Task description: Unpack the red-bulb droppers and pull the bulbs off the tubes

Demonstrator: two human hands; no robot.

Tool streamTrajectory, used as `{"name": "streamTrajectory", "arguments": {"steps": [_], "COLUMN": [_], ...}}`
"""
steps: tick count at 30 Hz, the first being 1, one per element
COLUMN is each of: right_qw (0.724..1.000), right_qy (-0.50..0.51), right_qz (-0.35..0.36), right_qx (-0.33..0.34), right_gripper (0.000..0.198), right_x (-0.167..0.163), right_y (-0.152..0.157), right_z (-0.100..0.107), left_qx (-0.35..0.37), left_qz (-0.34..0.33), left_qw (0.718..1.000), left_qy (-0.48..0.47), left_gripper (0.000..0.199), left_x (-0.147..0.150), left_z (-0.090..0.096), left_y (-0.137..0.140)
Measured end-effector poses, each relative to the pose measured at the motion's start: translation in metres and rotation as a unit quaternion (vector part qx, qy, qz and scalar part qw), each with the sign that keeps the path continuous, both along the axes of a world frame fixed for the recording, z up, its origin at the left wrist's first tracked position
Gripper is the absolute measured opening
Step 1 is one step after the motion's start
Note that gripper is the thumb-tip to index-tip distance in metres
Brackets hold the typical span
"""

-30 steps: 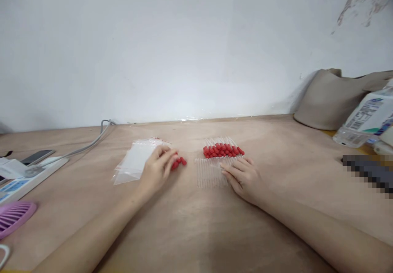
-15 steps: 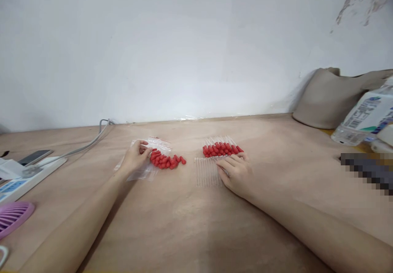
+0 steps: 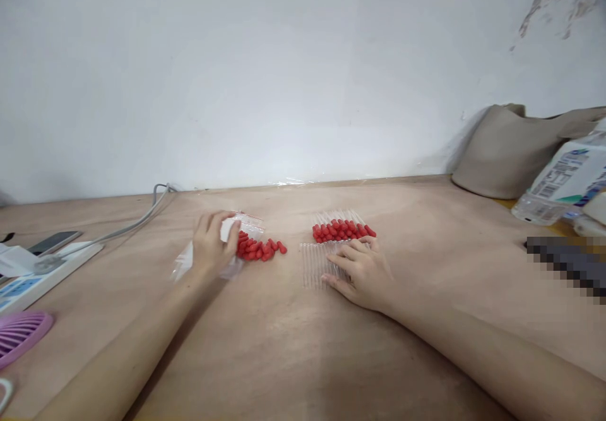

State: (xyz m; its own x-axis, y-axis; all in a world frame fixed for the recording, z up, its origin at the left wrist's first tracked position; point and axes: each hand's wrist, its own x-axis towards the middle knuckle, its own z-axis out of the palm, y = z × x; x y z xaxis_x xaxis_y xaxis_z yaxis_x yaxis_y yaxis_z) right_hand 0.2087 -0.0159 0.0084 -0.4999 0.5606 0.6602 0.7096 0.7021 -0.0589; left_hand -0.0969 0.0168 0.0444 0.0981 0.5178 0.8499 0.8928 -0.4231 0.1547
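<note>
My left hand (image 3: 212,244) is over a clear zip bag (image 3: 250,224), thumb and fingers apart, with the thumb beside a loose pile of red rubber bulbs (image 3: 258,250). Part of the bag lies beneath that hand. My right hand (image 3: 362,271) rests with spread fingers on the right end of a row of thin clear tubes (image 3: 312,264), covering several of them. Just behind this row lie assembled droppers (image 3: 343,230), their red bulbs toward me and clear stems pointing to the wall.
At the left are a power strip (image 3: 71,266) with a grey cable (image 3: 137,224), a phone (image 3: 54,242) and a pink fan-like grille (image 3: 23,336). On the right stand a grey-brown bag (image 3: 502,149) and a lying plastic bottle (image 3: 558,181). A white wall (image 3: 284,80) bounds the table's back.
My left hand has opened wider and turned over the bag, covering the pile's left end. My right hand has spread its fingers and shifted slightly left over the tubes.
</note>
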Motion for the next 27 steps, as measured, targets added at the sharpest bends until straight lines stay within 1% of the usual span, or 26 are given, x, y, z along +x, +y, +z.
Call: {"name": "streamTrajectory", "arguments": {"steps": [2,3,5,6,7,9,11,13,16,20,22,23,25,27], "right_qw": [1.000,1.000,1.000,1.000,1.000,0.999,0.999,0.999,0.999,1.000,0.999,0.999,0.997,0.996], "right_qy": [-0.003,-0.005,-0.012,-0.016,-0.020,-0.027,-0.033,-0.038,-0.037,-0.011,0.015,0.030,0.055,0.073], "right_qz": [0.003,0.004,0.005,0.004,0.004,0.004,0.005,0.007,0.007,0.020,0.030,0.034,0.041,0.043], "right_qx": [-0.001,-0.003,-0.007,-0.010,-0.013,-0.018,-0.025,-0.030,-0.032,-0.019,-0.003,0.007,0.021,0.027], "right_gripper": [0.030,0.031,0.032,0.033,0.034,0.036,0.038,0.039,0.038,0.035,0.030,0.026,0.019,0.015], "right_x": [0.000,0.001,0.001,0.002,0.002,0.003,0.003,0.003,0.004,0.005,0.007,0.008,0.010,0.013], "right_y": [0.000,0.000,-0.001,-0.001,-0.001,-0.001,-0.002,-0.001,-0.001,-0.002,-0.003,-0.003,-0.003,-0.003], "right_z": [0.000,0.000,0.000,0.000,0.000,0.000,0.000,0.000,0.000,-0.001,-0.003,-0.004,-0.006,-0.007], "left_qx": [-0.033,-0.072,-0.142,-0.194,-0.236,-0.311,-0.359,-0.386,-0.410,-0.417,-0.401,-0.384,-0.332,-0.271], "left_qz": [-0.072,-0.113,-0.182,-0.218,-0.237,-0.261,-0.267,-0.266,-0.257,-0.242,-0.233,-0.224,-0.196,-0.164], "left_qw": [0.996,0.987,0.962,0.940,0.923,0.889,0.869,0.858,0.849,0.850,0.862,0.874,0.909,0.941], "left_qy": [0.052,0.086,0.145,0.175,0.192,0.212,0.213,0.210,0.212,0.214,0.204,0.194,0.157,0.117], "left_gripper": [0.015,0.014,0.023,0.032,0.041,0.055,0.060,0.059,0.060,0.061,0.061,0.060,0.055,0.042], "left_x": [0.030,0.044,0.069,0.078,0.085,0.091,0.091,0.089,0.089,0.092,0.093,0.094,0.097,0.102], "left_z": [-0.002,-0.003,-0.009,-0.012,-0.015,-0.020,-0.023,-0.024,-0.023,-0.023,-0.024,-0.024,-0.022,-0.017], "left_y": [-0.017,-0.026,-0.041,-0.047,-0.052,-0.056,-0.056,-0.055,-0.056,-0.061,-0.061,-0.060,-0.054,-0.041]}}
